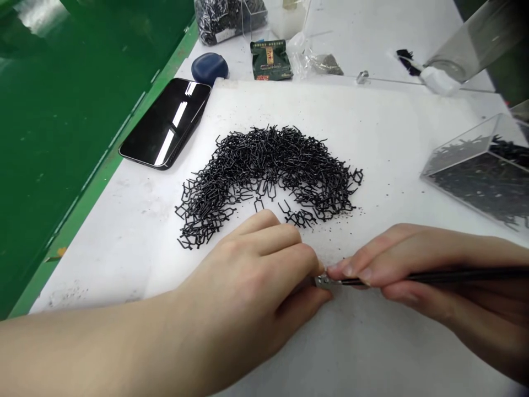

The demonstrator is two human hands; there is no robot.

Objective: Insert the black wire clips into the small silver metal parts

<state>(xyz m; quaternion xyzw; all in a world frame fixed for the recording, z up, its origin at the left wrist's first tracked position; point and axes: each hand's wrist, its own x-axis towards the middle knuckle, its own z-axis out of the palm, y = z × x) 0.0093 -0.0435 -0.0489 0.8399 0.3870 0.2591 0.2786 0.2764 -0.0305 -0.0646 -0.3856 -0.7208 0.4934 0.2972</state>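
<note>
The left hand [252,275], the larger in view, comes from the near left, its thumb and index finger pinched on a small metallic piece [323,280] that shows at their right tips. The right hand [438,275], near right, grips a slim black tool [454,275] pointing left to the piece; whether its tip touches, I cannot tell. On the white work surface [397,127], a pile [273,149] arcs beyond the left hand, a box [471,184] stands right, a phone [169,124] lies far left, and a green packet [270,59] and a blue rounded object [209,68] lie farther. The surface is speckled, the box clear, the phone glossy, the pile a tangle of thin, black, forked bits
</note>
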